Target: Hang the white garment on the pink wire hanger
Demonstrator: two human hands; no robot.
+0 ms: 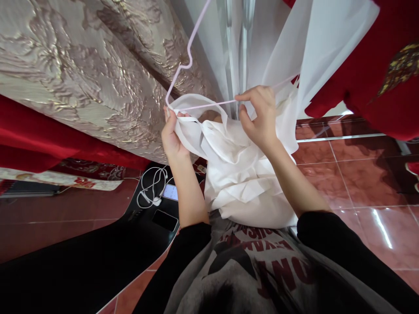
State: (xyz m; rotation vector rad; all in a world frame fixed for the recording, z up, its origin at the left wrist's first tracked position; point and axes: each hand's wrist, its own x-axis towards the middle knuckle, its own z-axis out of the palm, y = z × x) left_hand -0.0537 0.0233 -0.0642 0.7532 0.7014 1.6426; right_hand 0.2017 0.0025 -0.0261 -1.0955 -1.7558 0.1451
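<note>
A pale pink clothes hanger (188, 54) slants down from the top of the view, its thin lower bar running across to the right. My left hand (175, 137) is closed at the hanger's left corner, gripping it together with the edge of a thin white garment (235, 161). A narrow white strap loops beside those fingers. My right hand (260, 115) is bent around the bar, its index fingertip touching it and the thumb just below; the other fingers are curled and partly hidden. The garment's crumpled bulk rests on my lap.
Gold-patterned cream fabric (124, 78) hangs at the left, red cloth (347, 87) at the right, and sheer white fabric (330, 39) nearby. A black bench (108, 244) on my left carries tangled white earphones (153, 187) and two phones (165, 220). Red tiles (366, 226) cover the floor.
</note>
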